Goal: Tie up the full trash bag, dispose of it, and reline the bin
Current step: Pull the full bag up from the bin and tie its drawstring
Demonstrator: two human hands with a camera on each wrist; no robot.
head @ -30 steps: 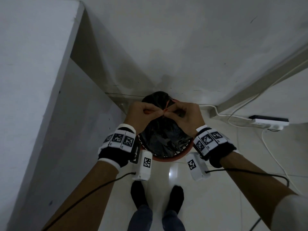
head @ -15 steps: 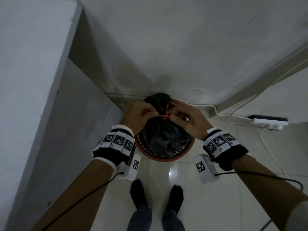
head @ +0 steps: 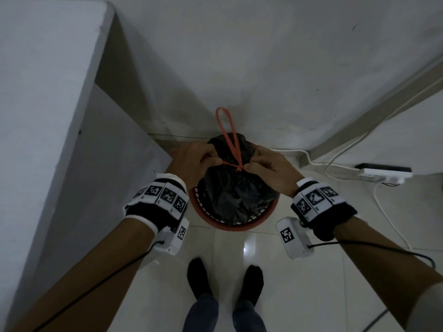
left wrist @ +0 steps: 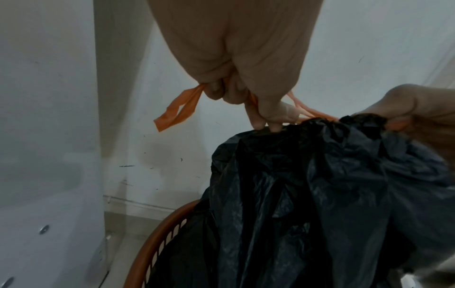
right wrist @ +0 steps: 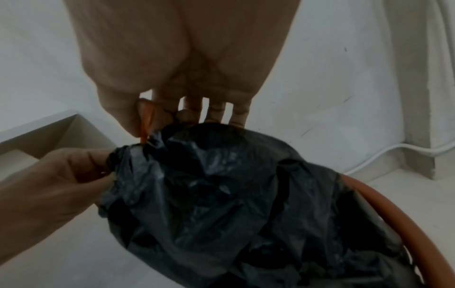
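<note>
A black trash bag (head: 230,190) (left wrist: 320,194) (right wrist: 221,194) bulges out of a round red slatted bin (head: 259,222) (left wrist: 152,245) (right wrist: 393,210) on the floor by the wall. Its mouth is gathered by an orange drawstring (head: 236,167). A long orange loop (head: 225,130) stands up behind the knot. My left hand (head: 203,161) (left wrist: 236,91) grips one drawstring end, which sticks out of the fist as a short loop (left wrist: 179,109). My right hand (head: 261,165) (right wrist: 147,117) pinches the other end between thumb and forefinger, right at the bag's neck.
A white cabinet side (head: 48,116) stands close on the left, the white wall (head: 263,56) just behind the bin. A white power strip (head: 383,171) and cables (head: 388,212) lie on the tiled floor to the right. My feet (head: 225,283) stand before the bin.
My hands have drawn apart sideways, pulling the drawstring tight across the bag's neck. A long orange loop now stands up behind the knot.
</note>
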